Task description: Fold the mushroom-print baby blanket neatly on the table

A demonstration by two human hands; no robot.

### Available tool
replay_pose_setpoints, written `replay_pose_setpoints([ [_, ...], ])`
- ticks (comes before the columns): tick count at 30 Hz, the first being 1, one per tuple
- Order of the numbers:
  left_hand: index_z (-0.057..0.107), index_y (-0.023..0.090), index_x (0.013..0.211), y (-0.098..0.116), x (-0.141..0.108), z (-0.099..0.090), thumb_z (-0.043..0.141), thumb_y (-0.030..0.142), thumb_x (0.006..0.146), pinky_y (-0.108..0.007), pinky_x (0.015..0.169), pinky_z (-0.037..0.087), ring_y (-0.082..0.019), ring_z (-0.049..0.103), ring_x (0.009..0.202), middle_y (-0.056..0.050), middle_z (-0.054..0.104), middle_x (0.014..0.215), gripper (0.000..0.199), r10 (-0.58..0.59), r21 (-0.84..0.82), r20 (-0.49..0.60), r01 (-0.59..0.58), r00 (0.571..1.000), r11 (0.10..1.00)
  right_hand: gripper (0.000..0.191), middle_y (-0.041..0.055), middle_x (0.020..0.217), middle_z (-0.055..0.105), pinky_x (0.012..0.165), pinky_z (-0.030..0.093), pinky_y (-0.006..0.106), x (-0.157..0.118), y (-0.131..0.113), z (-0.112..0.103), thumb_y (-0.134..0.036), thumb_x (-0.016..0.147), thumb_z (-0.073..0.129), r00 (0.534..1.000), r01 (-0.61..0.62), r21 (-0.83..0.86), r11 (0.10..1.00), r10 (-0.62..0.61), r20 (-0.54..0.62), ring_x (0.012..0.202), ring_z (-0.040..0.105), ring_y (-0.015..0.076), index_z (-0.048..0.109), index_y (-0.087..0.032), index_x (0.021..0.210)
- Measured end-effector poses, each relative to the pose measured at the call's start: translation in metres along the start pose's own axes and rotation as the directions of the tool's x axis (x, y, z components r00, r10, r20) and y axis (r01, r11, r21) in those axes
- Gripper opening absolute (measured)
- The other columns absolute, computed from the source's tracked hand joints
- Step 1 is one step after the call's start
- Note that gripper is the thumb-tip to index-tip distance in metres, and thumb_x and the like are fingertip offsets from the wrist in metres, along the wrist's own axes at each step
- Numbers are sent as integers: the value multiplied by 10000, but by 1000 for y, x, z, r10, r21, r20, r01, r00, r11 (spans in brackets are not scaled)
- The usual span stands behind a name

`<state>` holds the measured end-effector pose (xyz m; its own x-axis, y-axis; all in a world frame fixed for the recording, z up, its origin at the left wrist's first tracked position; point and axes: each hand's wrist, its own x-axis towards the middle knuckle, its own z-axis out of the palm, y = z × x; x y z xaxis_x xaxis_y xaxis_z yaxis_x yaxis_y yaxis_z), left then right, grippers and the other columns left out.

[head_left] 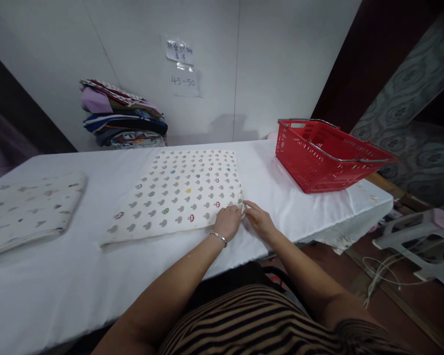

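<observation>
A folded white cloth with a mushroom print [181, 192] lies flat on the white-covered table [266, 217]. At its near right corner my left hand [228, 222], with a bracelet at the wrist, rests on the cloth with fingers bent over the edge. Just right of it, my right hand [259, 222] pinches the same corner between thumb and fingers. The two hands are close together, and a small bit of cloth shows bunched between them.
Another folded printed cloth [29, 209] lies at the left. A stack of folded fabrics [124, 118] is against the wall at the back left. A red basket [325, 158] stands at the back right, and a plastic stool [422, 241] is beyond the table's right end.
</observation>
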<state>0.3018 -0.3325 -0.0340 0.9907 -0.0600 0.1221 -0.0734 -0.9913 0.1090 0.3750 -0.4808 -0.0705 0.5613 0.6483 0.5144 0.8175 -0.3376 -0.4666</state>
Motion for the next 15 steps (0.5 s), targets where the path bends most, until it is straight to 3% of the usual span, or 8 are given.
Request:
replay_pose_setpoints([
  [9,611,161,1003,-1,3,0,280,256,940,-346,744,425,-211,585,874,-86,595,917,350,1,8,51,-1,999,1000,230,45,1109,614,832,497,288,5,13,-4,-174,906,407,985,102,-18,995,-99,140,1003,589,149,600,-234,1015],
  [15,560,169,1059,5,-3,-1,408,368,904,-349,783,429,-214,570,940,-86,590,1010,295,-40,-73,12,41,999,997,381,66,1134,580,784,503,285,10,13,-11,-126,887,394,971,134,-79,988,-114,211,984,587,167,501,-238,1235],
])
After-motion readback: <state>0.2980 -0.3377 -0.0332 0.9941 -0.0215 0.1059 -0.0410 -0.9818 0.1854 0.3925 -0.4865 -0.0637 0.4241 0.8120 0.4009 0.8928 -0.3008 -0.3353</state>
